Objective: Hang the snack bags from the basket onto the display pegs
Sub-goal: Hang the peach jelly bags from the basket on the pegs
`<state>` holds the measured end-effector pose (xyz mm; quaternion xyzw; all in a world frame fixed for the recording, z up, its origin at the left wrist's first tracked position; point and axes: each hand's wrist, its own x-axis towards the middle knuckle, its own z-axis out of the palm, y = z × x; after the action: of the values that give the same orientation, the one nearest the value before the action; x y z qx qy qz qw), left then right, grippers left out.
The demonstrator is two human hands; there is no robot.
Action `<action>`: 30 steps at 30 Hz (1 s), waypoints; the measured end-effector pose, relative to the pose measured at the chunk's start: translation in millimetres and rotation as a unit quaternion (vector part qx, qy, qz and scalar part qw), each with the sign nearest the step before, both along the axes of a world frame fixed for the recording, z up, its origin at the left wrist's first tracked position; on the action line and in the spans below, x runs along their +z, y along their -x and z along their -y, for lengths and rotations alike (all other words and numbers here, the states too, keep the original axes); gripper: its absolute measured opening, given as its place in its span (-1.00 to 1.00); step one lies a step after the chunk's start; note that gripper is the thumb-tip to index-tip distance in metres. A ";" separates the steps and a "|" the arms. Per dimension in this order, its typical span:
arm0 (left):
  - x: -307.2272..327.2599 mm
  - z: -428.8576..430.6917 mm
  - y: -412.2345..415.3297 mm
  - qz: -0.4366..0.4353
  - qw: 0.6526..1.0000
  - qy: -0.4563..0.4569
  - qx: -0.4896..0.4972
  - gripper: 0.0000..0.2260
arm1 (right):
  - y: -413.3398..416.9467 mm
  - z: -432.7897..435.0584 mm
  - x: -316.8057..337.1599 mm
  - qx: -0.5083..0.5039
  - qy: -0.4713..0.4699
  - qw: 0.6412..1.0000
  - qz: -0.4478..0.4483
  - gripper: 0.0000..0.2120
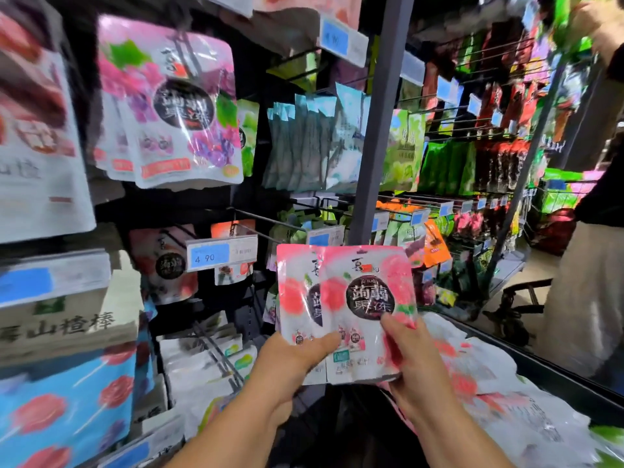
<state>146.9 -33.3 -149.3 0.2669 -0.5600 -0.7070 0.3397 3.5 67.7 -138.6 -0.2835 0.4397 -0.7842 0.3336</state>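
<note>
Two pink-and-white snack bags [351,309] with a dark round label are held upright in front of the display, one overlapping the other. My left hand [293,363] grips their lower left edge, thumb across the front. My right hand [413,363] grips the lower right corner, thumb on the front. The basket [557,383] lies at the lower right, its dark rim visible, with more pink-and-white bags [489,373] piled inside. A display peg [266,219] sticks out just above the held bags, and matching peach bags [165,265] hang to its left behind a price tag.
Purple grape bags [175,109] hang at the upper left, teal bags [314,143] at centre. A grey upright post [381,123] divides the shelving. Boxes [57,315] stack at the left. Another person [587,265] stands at the right edge by a second rack.
</note>
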 end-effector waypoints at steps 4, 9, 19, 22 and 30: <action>4.3 11.1 -38.9 0.013 0.999 0.031 0.023 -0.57 | -18.9 7.7 1.7 0.110 -0.041 0.991 -0.065 -0.49; 11.2 19.0 -83.5 0.034 0.996 0.052 0.067 -0.65 | -32.7 18.1 -2.5 0.210 -0.082 0.967 -0.117 -0.27; -17.7 7.6 -132.9 0.024 0.987 0.006 0.158 -0.59 | -73.8 47.4 -30.9 0.260 -0.118 0.954 -0.091 -0.51; -27.6 -0.2 -149.3 0.003 0.985 -0.031 0.170 -0.59 | -87.2 55.9 -40.7 0.268 -0.126 0.951 -0.089 -0.59; -27.6 -2.6 -186.6 -0.029 0.971 -0.047 0.235 -0.65 | -83.8 87.8 -52.2 0.233 -0.154 0.956 -0.084 -0.71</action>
<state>333.5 -30.7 -176.8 0.3861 -0.4382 -0.6402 0.4991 87.3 -20.2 -190.8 -0.3882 0.5035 -0.5807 0.5085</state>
